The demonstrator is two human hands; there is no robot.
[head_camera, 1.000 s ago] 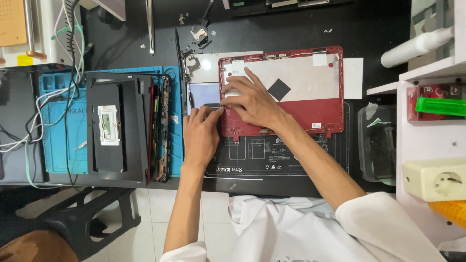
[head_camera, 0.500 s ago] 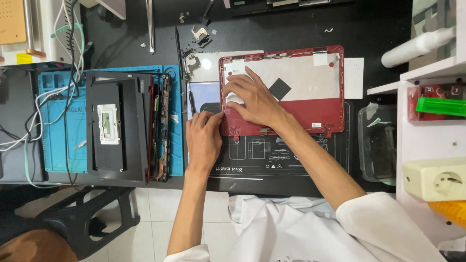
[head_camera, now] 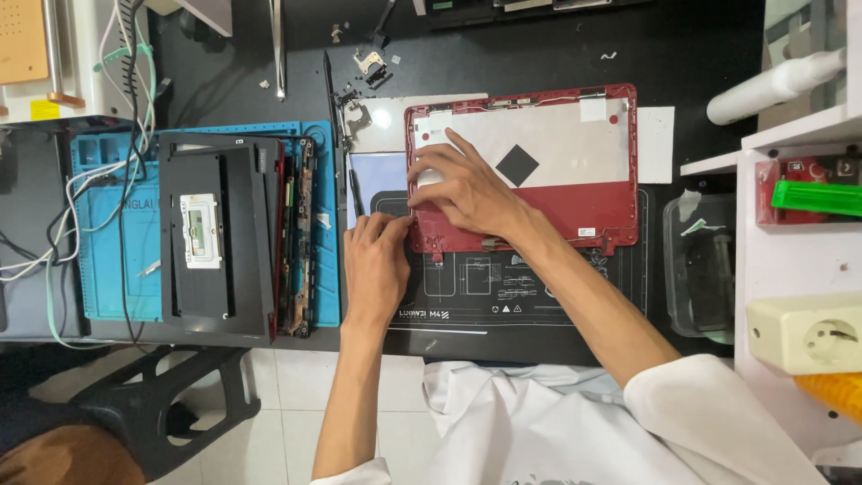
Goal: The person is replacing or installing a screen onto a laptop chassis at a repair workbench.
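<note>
While the right hand [head_camera: 462,190] lies flat with fingers spread on the left part of a red laptop lid shell [head_camera: 530,166], the left hand [head_camera: 375,260] pinches with curled fingers at the shell's near-left corner. That shell rests on a black work mat [head_camera: 539,287] on the table, and left of it a stack of dismantled black laptop parts [head_camera: 220,238] sits on a blue mat [head_camera: 90,224].

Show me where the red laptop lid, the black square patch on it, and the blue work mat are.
red laptop lid [head_camera: 575,211]: head view, on its red lower band.
black square patch [head_camera: 517,165]: head view, on its middle.
blue work mat [head_camera: 99,269]: head view, on its bare left part.
</note>
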